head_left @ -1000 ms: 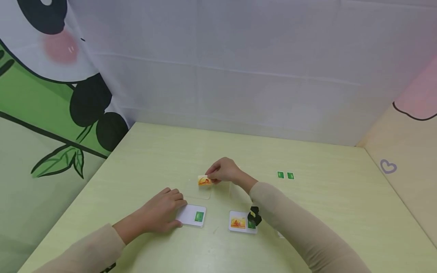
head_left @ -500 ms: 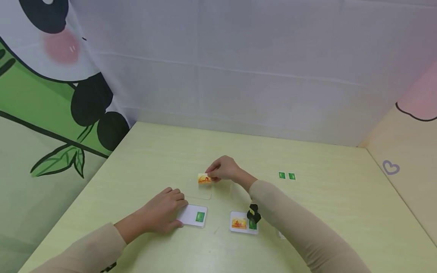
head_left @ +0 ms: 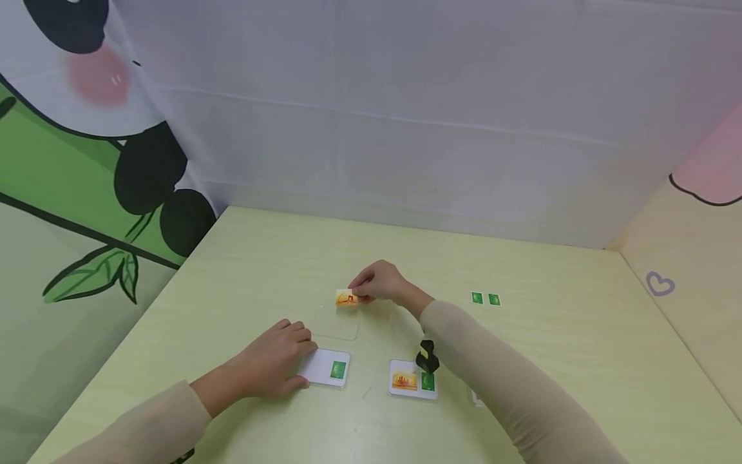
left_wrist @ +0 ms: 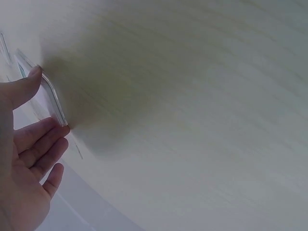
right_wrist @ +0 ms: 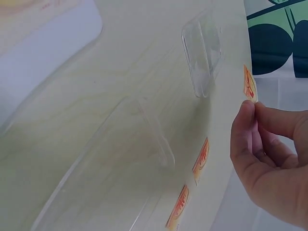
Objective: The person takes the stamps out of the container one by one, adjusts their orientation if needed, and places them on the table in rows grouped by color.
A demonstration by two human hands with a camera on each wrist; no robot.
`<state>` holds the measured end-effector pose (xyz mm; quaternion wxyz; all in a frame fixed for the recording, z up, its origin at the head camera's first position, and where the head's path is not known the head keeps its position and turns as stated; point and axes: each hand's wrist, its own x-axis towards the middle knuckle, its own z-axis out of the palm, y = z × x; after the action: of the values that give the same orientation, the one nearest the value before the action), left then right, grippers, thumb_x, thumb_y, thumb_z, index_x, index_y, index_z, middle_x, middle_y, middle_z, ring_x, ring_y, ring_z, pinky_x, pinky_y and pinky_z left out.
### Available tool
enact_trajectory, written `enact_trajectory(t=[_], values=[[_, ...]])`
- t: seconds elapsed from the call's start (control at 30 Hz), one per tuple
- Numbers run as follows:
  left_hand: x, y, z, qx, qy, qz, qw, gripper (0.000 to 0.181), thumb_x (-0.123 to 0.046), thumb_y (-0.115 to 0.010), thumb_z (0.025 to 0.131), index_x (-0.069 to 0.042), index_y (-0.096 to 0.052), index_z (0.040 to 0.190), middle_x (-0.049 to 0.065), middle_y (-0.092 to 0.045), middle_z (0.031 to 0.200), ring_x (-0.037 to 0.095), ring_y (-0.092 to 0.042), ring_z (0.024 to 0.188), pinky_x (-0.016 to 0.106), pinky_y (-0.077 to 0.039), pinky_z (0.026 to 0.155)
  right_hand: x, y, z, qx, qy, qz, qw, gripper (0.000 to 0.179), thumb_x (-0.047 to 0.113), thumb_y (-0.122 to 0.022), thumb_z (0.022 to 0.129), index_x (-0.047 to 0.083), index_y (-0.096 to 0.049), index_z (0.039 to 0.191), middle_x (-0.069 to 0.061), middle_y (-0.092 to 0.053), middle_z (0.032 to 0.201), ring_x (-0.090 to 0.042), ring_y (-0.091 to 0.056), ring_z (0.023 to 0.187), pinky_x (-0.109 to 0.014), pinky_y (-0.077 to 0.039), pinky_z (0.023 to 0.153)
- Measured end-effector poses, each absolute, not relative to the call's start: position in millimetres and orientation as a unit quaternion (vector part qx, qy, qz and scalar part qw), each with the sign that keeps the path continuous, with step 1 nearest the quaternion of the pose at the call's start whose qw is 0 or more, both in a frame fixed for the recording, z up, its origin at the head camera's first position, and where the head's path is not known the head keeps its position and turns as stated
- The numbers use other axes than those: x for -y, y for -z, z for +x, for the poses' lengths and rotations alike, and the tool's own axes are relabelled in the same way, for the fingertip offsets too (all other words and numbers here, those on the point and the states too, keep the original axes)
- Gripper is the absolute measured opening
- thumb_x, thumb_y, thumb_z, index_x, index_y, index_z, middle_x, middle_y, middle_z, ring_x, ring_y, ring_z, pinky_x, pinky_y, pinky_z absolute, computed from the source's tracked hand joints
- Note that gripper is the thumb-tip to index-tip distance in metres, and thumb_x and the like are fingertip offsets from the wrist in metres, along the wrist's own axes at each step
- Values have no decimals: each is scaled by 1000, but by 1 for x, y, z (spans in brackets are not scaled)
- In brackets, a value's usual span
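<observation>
In the head view my right hand (head_left: 379,282) pinches a small orange-and-yellow picture piece (head_left: 346,298), like a stamp or sticker, by its right edge. Thumb and index fingertip meet on this piece (right_wrist: 250,84) in the right wrist view, where it is raised. My left hand (head_left: 269,361) grips a white card in a clear plastic case (head_left: 317,367), low on the table. A green stamp-like piece (head_left: 338,369) shows at the card's right end. From the left wrist view, thumb and fingertips hold opposite edges of the case (left_wrist: 50,96); the palm faces the camera.
A second white card (head_left: 404,380) bears an orange picture and a green piece. Two green pieces (head_left: 485,299) lie farther right. Clear plastic covers (right_wrist: 202,53) rest on the table, with two more orange pieces (right_wrist: 201,160) beyond. A cloth wall stands behind.
My right hand has moved slightly away from me, carrying the orange picture piece toward the back of the table. The left hand keeps its hold on the case.
</observation>
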<state>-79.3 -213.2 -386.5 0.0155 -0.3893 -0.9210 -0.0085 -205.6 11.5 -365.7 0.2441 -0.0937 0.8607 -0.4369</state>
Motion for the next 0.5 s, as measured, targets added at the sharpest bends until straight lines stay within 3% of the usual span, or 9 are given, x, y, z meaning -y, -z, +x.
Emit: enact_trajectory(t=[0.5], values=[[214,386,-80,922,15,-388,10,45,-42,-77,74,-9,-68,104,-2,-64,95,14,-52,90,33,-42,81,-13,366,-214,-859,454,-82,223,14,7,-68,87,-1,-73,98,-17,-74,94,-7,-63,62,-31,-58,73]])
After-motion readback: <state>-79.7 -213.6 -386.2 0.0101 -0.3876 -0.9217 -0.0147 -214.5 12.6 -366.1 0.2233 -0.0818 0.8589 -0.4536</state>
